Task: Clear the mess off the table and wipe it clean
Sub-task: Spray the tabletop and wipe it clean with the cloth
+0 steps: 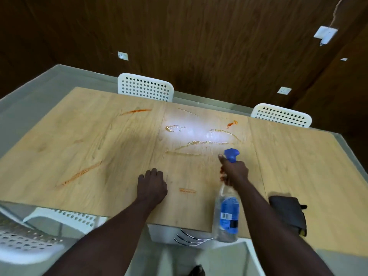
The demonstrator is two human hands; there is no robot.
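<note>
While reaching over the near edge of the table (288, 156), grips a spray bottle (227, 216) in the right hand (235, 172): fingers and thumb wrapped round the neck just under the blue trigger head, index finger stretched forward beside the nozzle. Holds it off the table, tilted, nozzle toward the middle, clear base and blue label hanging back past the near edge. Rests the left hand (152, 186) on the wood close to the near edge, left of the bottle, fingers loosely bent, nothing in it. Across the table, unwiped: a long red streak (79, 174) toward the near left, a far streak (135, 111) by the far left edge, a short streak (187, 190) between the two hands, a red blot (232, 123) toward the far edge, and thin yellowish lines (199, 143) looping through the middle under a bright glare. At the near right edge, beside the right forearm, a dark bundle (288, 212), cloth or pouch, cannot tell. Along the far edge, white chairs (145, 87); at the near left corner, a third chair (59, 218).
</note>
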